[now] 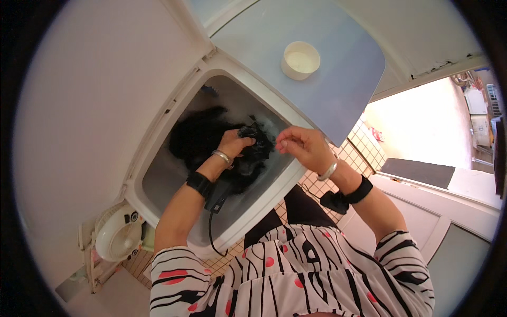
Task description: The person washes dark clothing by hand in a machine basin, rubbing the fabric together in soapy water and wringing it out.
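A wet black bundle (202, 134), apparently cloth, lies in cloudy, sudsy water inside a grey washing tub (160, 194) with a white rim. My left hand (233, 143) reaches into the tub and grips a shiny, soaked part of the bundle, thumb on top. Above the tub's right-hand rim hovers my right hand (303, 147), its fingers curled and its thumb drawn in against them. Nothing shows in it, and it is apart from the bundle. A small blue object (210, 91), partly hidden, sits at the tub's far corner.
A white bowl (300, 61) with whitish contents stands on a blue-grey panel (344, 75) beside the tub. A white fan (119, 237) is at lower left. Black devices are strapped to both wrists; a cable (210, 233) hangs from the left one. A bright doorway opens at right.
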`<state>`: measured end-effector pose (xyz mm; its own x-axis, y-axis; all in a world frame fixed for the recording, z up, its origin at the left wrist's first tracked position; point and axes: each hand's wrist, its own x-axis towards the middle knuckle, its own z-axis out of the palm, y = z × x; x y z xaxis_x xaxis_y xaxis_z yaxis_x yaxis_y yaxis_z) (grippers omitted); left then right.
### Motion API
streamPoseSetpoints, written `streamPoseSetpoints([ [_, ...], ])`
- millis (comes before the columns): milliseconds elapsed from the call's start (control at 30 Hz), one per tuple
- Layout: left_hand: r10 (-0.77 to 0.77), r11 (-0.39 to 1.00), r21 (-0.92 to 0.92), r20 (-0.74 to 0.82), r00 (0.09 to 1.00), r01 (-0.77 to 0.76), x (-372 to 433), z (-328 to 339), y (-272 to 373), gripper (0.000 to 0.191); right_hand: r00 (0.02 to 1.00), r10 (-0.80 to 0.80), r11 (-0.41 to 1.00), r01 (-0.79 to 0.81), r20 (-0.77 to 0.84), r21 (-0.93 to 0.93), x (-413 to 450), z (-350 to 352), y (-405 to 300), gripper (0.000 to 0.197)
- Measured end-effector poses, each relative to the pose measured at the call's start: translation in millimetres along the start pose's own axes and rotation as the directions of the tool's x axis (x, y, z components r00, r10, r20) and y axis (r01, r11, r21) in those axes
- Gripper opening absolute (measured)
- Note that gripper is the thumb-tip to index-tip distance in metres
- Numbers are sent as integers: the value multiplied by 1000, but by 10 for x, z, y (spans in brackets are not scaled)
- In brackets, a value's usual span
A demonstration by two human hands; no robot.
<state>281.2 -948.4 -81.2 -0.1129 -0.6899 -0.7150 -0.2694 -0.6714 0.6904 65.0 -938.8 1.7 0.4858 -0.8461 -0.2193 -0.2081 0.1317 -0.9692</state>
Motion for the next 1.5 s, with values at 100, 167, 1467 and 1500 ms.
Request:
streamPoseSetpoints([
  [100, 79, 974, -204, -77, 994, -93, -499, -99, 223, 18, 997, 38, 995, -44, 71, 85, 113, -13, 75, 17],
  [167, 261, 877, -401, -61, 963, -263, -824, -182, 355, 18, 989, 41, 998, -34, 143, -53, 183, 1, 51, 19],
  [1467, -133, 678, 731, 213, 968, -68, 1982, 303, -1021, 66, 948, -281, 794, 317, 149, -518, 41, 105, 52, 21],
  [1500, -137, 674, 735, 222, 965, -74, 2012, 250, -1114, 66, 951, -275, 798, 307, 139, -519, 48, 113, 59, 21],
])
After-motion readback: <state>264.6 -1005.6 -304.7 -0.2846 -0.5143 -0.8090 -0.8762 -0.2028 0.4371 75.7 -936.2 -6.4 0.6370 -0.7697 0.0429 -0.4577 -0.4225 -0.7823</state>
